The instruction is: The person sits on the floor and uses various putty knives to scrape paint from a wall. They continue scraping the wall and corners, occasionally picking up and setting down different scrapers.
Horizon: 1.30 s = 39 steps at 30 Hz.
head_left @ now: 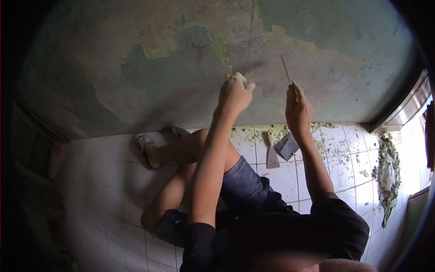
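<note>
My left hand (235,93) is against the wall (176,86), at the lower end of a bright green, flaking paint edge (221,53). Its fingers are curled in and the thumb points right; whatever they may pinch is hidden. To the right, my right hand (298,109) is closed round a scraper whose thin blade (285,69) points up and shows edge-on. Its handle is mostly covered by the fingers. Large patches of the wall's green paint are gone, leaving a brownish-grey surface.
On the white tiled floor (281,177) lie a putty knife (272,154) and a dark grey rectangular plate (286,147). Paint flakes are scattered along the wall's foot, with a long heap of debris (387,177) at right. A door frame (403,106) stands at the right. My bent legs are at left.
</note>
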Available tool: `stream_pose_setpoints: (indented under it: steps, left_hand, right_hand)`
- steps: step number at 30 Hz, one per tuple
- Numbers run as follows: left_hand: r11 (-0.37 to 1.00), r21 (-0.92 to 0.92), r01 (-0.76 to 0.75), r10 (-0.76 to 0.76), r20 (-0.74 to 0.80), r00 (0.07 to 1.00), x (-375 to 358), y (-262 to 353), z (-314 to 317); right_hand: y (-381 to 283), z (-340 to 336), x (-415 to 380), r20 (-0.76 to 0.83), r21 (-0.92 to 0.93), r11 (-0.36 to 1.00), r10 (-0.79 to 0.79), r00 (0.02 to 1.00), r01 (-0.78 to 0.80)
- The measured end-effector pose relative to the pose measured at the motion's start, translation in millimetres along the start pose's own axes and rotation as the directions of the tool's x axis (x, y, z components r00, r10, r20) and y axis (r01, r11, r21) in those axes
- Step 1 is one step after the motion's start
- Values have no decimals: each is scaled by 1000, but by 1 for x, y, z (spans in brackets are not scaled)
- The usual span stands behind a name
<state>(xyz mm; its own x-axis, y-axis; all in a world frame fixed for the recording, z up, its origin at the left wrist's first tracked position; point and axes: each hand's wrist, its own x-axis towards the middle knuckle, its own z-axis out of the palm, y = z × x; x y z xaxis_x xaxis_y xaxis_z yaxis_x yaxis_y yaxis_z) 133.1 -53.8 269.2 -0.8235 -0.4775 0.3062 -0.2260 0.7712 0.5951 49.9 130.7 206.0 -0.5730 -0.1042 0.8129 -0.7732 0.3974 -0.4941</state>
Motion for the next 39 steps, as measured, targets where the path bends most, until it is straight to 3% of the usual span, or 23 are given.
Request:
stream_pose_setpoints:
  steps: [4, 7, 9, 10, 12, 13, 14, 15, 17, 20, 25, 27, 29, 31, 33, 35, 37, 39]
  left_hand:
    - [992, 54, -116, 124, -179, 976, -3, 8, -23]
    - [993, -33, -110, 103, -163, 981, -6, 9, -33]
    - [993, -21, -114, 109, -154, 982, -12, 11, -36]
    - [992, -25, -125, 120, -155, 981, -15, 10, -38]
    - [992, -47, -116, 110, -110, 988, -22, 15, -48]
    - [991, -47, -127, 122, -99, 988, -28, 20, -55]
    - [989, -115, -96, 90, -57, 994, -33, 25, -62]
    - [982, -180, -61, 59, -16, 998, -36, 28, -68]
    - [978, -204, -52, 56, 15, 998, -36, 33, -74]
    - [975, -200, -95, 97, 0, 995, -29, 40, -78]
    - [978, -158, -135, 135, -11, 991, -15, 53, -75]
    - [980, -123, -155, 151, -38, 988, -12, 53, -71]
    - [967, 80, -240, 243, -20, 970, -9, 48, -68]
    - [971, 112, -209, 215, -40, 976, -7, 39, -70]
    - [946, 229, -229, 231, 17, 973, -9, 29, -78]
    - [952, 256, -165, 162, 32, 986, -8, 16, -90]
    - [964, 258, -61, 28, 131, 991, -7, -1, -106]
    - [943, 334, -4, -30, 97, 995, -9, -20, -124]
  right_hand:
    - [42, 22, -1, 74, -110, 980, -155, 985, 163]
    - [53, 23, -22, 29, -67, 996, -62, 998, 63]
    - [77, 17, -47, 285, -233, 968, 157, 946, -91]
    - [82, 8, -69, 257, -260, 958, 187, 948, -118]
    - [120, -7, -133, 178, -321, 947, 63, 982, -3]
    - [132, -24, -170, 210, -384, 922, 141, 968, -51]
    - [151, -41, -204, 236, -357, 932, 21, 972, 66]
    - [178, -56, -248, 312, -458, 888, 131, 941, 29]
    - [158, -101, -294, 265, -584, 806, 303, 915, -98]
    - [147, -145, -341, 253, -622, 776, 327, 911, -106]
    - [140, -160, -362, 230, -613, 778, 341, 911, -137]
    - [127, -149, -345, 219, -548, 811, 375, 901, -204]
    - [115, -127, -316, 193, -375, 898, 320, 928, -231]
    - [108, -85, -284, 181, -205, 930, 344, 921, -306]
    - [79, -44, -222, 181, -81, 974, 222, 958, -211]
    - [45, 3, -164, 190, 32, 973, 218, 957, -228]
    - [-1, 31, -102, 147, 229, 969, 59, 987, -92]
    - [-37, 50, -52, 203, 301, 950, 18, 979, -79]
